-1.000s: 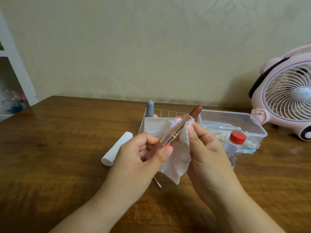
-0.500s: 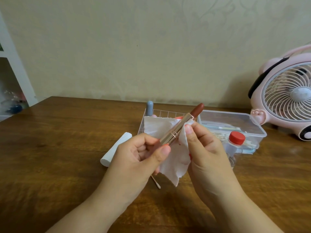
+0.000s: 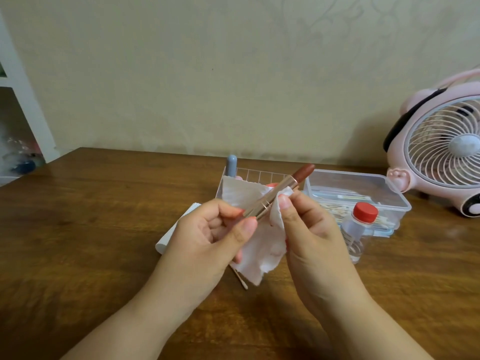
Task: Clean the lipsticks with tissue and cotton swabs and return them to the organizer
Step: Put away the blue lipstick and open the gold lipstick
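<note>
Pinching the lipstick [image 3: 270,203] barrel in my left hand [image 3: 207,237], bullet tilted beyond my fingertips, my right hand [image 3: 311,229] pinched the tissue [image 3: 262,245] against it, where 1 slip risked smearing the exposed bullet.

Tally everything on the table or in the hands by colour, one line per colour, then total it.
White: 2, crumpled tissue, cylindrical cap
Red-brown: 1, gold-cased open lipstick
Blue-grey: 1, rounded tube in wire organizer
Clear: 2, plastic swab box, red-capped bottle
Pink: 1, desk fan
Pale: 1, loose cotton swab
Total: 8
</note>
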